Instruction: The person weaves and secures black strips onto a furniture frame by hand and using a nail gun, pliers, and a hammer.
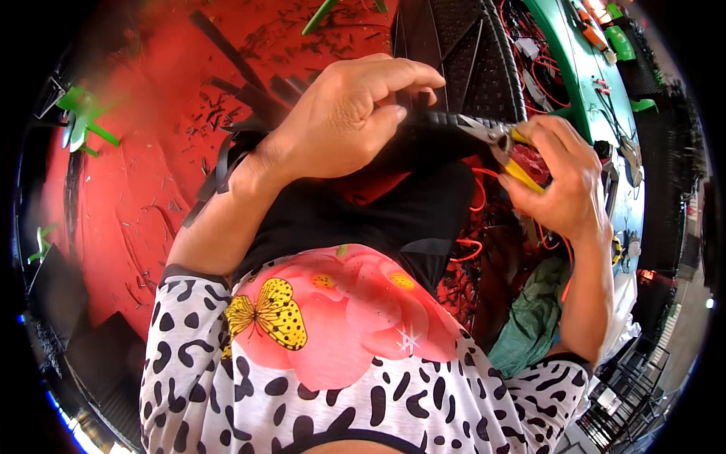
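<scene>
My right hand [563,170] is closed around yellow-handled snips [522,163]. Their metal blades point left, at the edge of a black woven panel [465,68], and look slightly parted. My left hand [344,113] is bent over the panel's near edge, its thumb and fingers curled about a dark piece that looks like a black strip [412,98]. Its palm is hidden. Several flat black strips [257,102] stick out beyond the left hand and wrist. Black cloth over my lap [333,216] lies below the panel.
Dark scraps litter the red floor [136,189]. At the right stands a green table [563,60] with tools on it. Orange-red tubing [480,189] loops beneath my right hand, near a crumpled green bag [533,318]. Green stool legs [91,125] show at the left.
</scene>
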Motion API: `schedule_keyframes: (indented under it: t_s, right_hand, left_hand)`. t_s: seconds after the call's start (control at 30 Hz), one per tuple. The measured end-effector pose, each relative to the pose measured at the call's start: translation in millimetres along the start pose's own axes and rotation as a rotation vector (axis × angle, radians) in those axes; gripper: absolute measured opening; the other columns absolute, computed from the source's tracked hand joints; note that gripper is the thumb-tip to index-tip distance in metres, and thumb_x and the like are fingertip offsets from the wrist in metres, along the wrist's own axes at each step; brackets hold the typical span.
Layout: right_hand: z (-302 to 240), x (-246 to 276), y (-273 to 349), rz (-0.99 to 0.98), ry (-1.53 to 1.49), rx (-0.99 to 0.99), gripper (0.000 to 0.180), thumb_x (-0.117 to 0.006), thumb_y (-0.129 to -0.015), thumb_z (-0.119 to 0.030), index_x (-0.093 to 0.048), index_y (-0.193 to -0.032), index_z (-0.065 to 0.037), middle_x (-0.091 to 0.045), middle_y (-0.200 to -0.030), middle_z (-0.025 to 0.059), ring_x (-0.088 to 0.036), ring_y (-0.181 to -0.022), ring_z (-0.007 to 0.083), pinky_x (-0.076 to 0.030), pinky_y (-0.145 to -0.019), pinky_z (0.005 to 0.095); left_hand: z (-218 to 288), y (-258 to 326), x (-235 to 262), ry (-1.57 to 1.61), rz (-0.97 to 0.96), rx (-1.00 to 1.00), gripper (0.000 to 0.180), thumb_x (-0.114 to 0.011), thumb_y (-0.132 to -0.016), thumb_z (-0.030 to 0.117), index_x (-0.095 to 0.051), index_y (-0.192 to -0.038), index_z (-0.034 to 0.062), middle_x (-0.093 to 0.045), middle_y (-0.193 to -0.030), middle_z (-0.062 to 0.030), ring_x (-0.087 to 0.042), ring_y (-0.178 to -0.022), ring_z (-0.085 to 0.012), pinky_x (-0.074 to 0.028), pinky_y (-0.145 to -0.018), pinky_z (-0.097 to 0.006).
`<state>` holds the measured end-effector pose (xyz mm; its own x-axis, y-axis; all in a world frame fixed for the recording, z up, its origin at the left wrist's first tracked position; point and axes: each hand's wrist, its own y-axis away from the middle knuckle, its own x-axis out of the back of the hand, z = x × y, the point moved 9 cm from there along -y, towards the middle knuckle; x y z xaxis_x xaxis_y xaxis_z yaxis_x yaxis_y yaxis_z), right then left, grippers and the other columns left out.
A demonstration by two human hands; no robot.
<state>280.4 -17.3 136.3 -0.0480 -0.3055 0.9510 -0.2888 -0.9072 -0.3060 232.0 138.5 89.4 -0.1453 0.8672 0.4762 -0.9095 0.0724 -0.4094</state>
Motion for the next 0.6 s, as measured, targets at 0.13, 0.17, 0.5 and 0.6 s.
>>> schedule_keyframes:
  t_s: [0.13, 0.17, 0.5, 0.6]
  right_hand:
    - [-4.8, -10.7, -26.9, -0.098, -0.035, 0.016, 0.038, -0.077, -0.06, -0.015, -0.06, -0.091, -0.001, -0.057, -0.087, 0.009, -0.059, -0.079, 0.0275, -0.049, -0.068, 0.0349]
    - [-3.2, -13.6, -29.3, -0.12, -0.054, -0.002, 0.037, -0.077, -0.06, -0.015, -0.061, -0.091, -0.001, -0.057, -0.086, 0.0087, -0.059, -0.079, 0.0272, -0.049, -0.068, 0.0349]
    - [-6.4, -34.4, -47.2, -0.238, -0.001, 0.088, 0.037, -0.075, -0.059, -0.011, -0.059, -0.091, -0.001, -0.053, -0.082, 0.0108, -0.056, -0.076, 0.0292, -0.048, -0.067, 0.0381]
    - [-4.9, -33.9, -39.3, -0.211, -0.022, 0.079, 0.038, -0.073, -0.059, -0.007, -0.058, -0.093, -0.001, -0.053, -0.083, 0.0121, -0.057, -0.076, 0.0307, -0.048, -0.066, 0.037]
  left_hand:
    - [4.4, -0.2, 1.0, -0.045, 0.037, -0.123, 0.047, -0.049, -0.071, -0.012, -0.057, -0.116, 0.002, -0.064, -0.099, -0.0094, -0.061, -0.093, -0.0207, -0.049, -0.081, -0.03]
    - [4.0, 0.1, 0.6, -0.053, 0.04, -0.131, 0.048, -0.049, -0.07, -0.012, -0.058, -0.115, 0.0018, -0.064, -0.098, -0.01, -0.061, -0.093, -0.022, -0.049, -0.081, -0.031]
    - [2.5, -3.8, 1.2, -0.038, 0.032, -0.096, 0.047, -0.048, -0.07, -0.013, -0.057, -0.114, 0.0008, -0.064, -0.098, -0.012, -0.061, -0.096, -0.0241, -0.048, -0.085, -0.033]
    - [1.6, -2.1, 0.3, 0.063, 0.009, -0.059, 0.046, -0.047, -0.072, -0.012, -0.057, -0.115, 0.0001, -0.065, -0.102, -0.0116, -0.061, -0.101, -0.0216, -0.047, -0.088, -0.031]
